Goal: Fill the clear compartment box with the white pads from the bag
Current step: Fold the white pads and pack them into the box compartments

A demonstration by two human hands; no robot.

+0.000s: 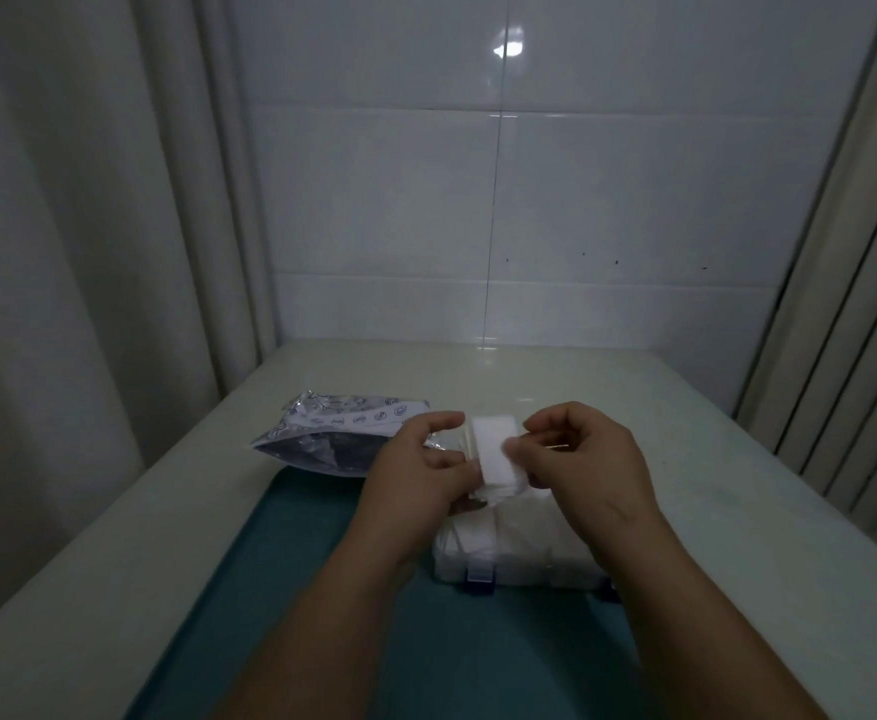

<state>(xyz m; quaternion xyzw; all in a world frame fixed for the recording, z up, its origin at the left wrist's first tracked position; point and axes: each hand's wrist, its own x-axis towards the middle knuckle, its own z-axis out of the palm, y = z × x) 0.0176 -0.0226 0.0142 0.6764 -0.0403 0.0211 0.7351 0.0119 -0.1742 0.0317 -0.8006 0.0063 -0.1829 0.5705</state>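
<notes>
A white tiled wall (582, 200) fills the back of the view, with pale curtains hanging on either side, one on the left (88, 226) and one on the right (852, 304). Below them a pale desk (686, 459) runs from the wall toward the person, and a teal mat (322, 563) covers its near middle part.

The clear compartment box (519, 558) sits on the mat, slightly right of centre, its near wall facing the person and a small clear latch (479, 576) at the front edge. Its inside looks white with pads, though the single compartments cannot be told apart in the dim light.

The bag (322, 433) lies flat on the desk to the left of the box, at the far edge of the mat, its silvery printed face up and its mouth turned toward the hands.

Both bare forearms reach in from below. The left hand (415, 475) grips the left side of a stack of white pads (493, 452), thumb and fingers curled round it. The right hand (576, 459) pinches the stack's right edge between thumb and forefinger. The stack is held just above the far part of the box, tilted, between the two hands and close beside the bag
</notes>
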